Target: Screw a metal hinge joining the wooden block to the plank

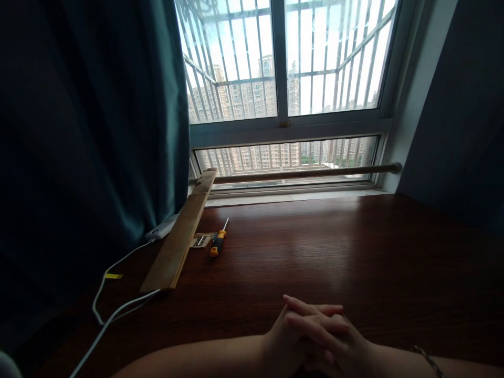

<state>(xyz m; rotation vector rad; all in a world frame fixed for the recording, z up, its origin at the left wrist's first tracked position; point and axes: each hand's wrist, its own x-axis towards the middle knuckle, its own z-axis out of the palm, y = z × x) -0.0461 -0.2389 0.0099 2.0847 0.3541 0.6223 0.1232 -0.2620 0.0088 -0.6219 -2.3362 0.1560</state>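
My left hand [280, 336] and my right hand [352, 338] rest together at the table's near edge, fingers laced through each other. Both are closed, and no object shows between them. A bracelet [427, 359] circles my right wrist. Beyond them, to the left, lies a screwdriver [218, 244] with a yellow-and-black handle, its shaft towards the window. Beside it is a small flat piece [201, 240] bearing small dark and metallic parts too small to name. A long wooden board [177, 241] lies left of that piece, its far end near the window rail.
Left of the board lies a white device [163, 228] with a white cable [103, 296] and a yellow tag [114, 276]. A dark curtain [157, 131] hangs on the left. The brown table [295, 252] reaches the barred window [279, 68], which has a rail [307, 173] across it.
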